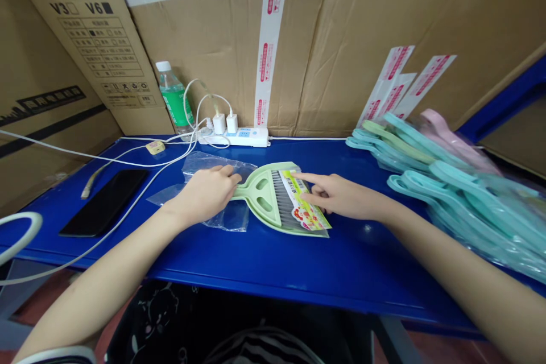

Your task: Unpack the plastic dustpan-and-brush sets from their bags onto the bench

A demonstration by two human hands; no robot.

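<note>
A light green dustpan [251, 196] with a grey-bristled hand brush [285, 205] nested in it lies on the blue table, its handle pointing left. My left hand [209, 193] is closed around the handle, over a crumpled clear plastic bag [232, 219]. A yellow and white printed card [303, 205] lies across the bristles at the pan's right side. My right hand [336, 196] rests against this card from the right, index finger stretched along its upper part and thumb lower down, other fingers partly curled. A clear film edge shows below the card.
Bagged turquoise, green and pink dustpan sets [460, 182] are piled at right. A white power strip [247, 137] with plugs and a green-labelled bottle [174, 99] stand at the back. A black phone [104, 202] and loose white cables lie left. Cardboard boxes [213, 51] wall the rear.
</note>
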